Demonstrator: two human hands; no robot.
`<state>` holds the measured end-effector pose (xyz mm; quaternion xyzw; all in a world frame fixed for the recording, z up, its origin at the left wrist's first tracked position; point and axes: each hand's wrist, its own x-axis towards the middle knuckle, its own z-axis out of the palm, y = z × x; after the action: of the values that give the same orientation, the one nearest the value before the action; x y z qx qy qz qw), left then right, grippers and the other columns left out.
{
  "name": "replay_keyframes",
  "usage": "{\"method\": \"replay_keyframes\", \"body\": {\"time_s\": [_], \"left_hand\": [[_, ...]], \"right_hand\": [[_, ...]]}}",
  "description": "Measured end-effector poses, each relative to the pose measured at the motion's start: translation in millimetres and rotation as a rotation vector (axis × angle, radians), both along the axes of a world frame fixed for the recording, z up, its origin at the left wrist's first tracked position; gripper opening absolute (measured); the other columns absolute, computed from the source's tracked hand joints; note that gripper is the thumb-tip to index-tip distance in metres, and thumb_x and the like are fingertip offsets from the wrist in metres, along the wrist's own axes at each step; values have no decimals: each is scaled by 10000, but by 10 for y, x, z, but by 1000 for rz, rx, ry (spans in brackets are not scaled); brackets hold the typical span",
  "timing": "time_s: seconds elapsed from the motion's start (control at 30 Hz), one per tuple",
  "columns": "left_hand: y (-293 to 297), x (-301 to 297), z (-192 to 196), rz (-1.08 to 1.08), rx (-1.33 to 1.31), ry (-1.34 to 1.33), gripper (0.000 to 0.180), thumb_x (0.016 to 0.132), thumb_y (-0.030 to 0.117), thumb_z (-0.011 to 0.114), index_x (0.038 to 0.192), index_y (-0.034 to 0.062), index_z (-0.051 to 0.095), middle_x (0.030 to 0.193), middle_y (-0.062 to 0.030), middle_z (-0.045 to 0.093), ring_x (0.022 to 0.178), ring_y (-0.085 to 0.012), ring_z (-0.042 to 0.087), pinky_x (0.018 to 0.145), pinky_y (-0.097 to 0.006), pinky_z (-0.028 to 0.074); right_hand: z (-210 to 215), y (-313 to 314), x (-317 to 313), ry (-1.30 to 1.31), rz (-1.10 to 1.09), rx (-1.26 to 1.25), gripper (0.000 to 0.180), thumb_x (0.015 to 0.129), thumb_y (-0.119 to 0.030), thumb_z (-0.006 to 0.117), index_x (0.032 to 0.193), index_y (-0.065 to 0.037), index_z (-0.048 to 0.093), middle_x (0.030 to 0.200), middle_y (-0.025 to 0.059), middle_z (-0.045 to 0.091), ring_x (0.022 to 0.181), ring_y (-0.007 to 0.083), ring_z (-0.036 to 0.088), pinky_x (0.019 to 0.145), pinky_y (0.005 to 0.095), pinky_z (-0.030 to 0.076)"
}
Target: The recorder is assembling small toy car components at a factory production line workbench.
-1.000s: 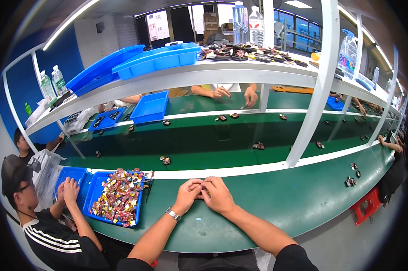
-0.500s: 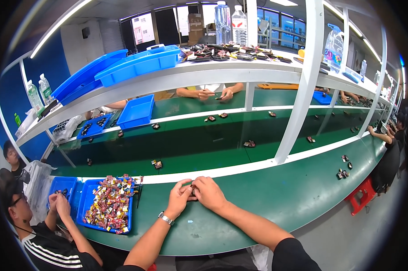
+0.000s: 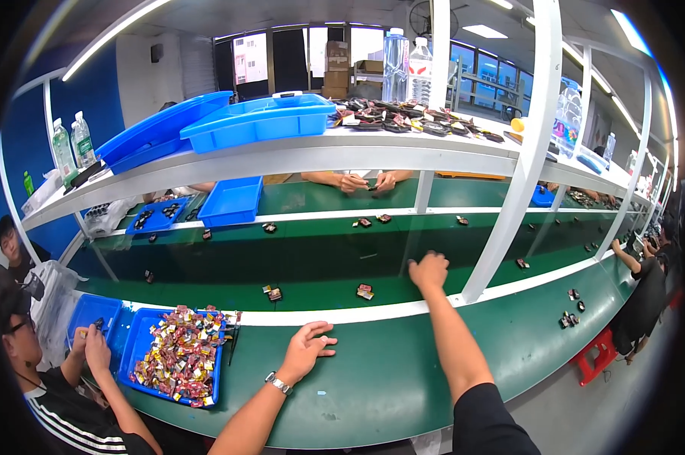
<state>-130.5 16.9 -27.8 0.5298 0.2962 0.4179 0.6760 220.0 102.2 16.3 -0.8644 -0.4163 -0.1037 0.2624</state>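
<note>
My left hand [image 3: 312, 345] hovers over the near green bench top [image 3: 373, 371], fingers stretched apart and nothing in them. Beyond the white rail, my right hand [image 3: 431, 271] reaches over the dark green belt, its thumb apart from the fingers. Its fingertips are partly hidden, and whatever lies beneath them does not show. Left of it on the belt rests a small dark piece with a red and yellow label [image 3: 365, 292]. A similar pair of labelled pieces [image 3: 273, 293] lies farther left.
A blue tray [image 3: 128, 362] heaped with small red, yellow and white pieces stands at my left, beside a seated co-worker [image 3: 50, 409]. A white upright post [image 3: 512, 178] rises just right of my right hand. Overhead, a shelf [image 3: 297, 158] carries blue trays and bottles.
My hands were together over the bench, around a small dark object. They have parted: the right has gone forward over the belt, while the left stays back with its fingers spread.
</note>
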Motion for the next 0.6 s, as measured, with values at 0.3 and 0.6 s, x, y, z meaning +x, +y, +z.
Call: {"method": "replay_keyframes", "body": {"time_s": [0.3,0.6], "left_hand": [[14,-45,2,-32,3,-10,351,962,7,484,1307,-44,448,1271,-210,569,1037,-267,655,827,-354,587],[12,10,-16,-44,47,46,316,970,25,489,1279,-38,487,1165,-179,626,967,-212,657,812,-319,578]], "right_hand": [[-236,72,440,107,-28,-70,501,757,-219,736,1124,65,549,1113,235,610,1058,416,582,929,437,505],[-241,-74,304,49,63,-79,371,778,-175,705,1072,27,603,1125,235,601,1073,391,563,904,441,497]]}}
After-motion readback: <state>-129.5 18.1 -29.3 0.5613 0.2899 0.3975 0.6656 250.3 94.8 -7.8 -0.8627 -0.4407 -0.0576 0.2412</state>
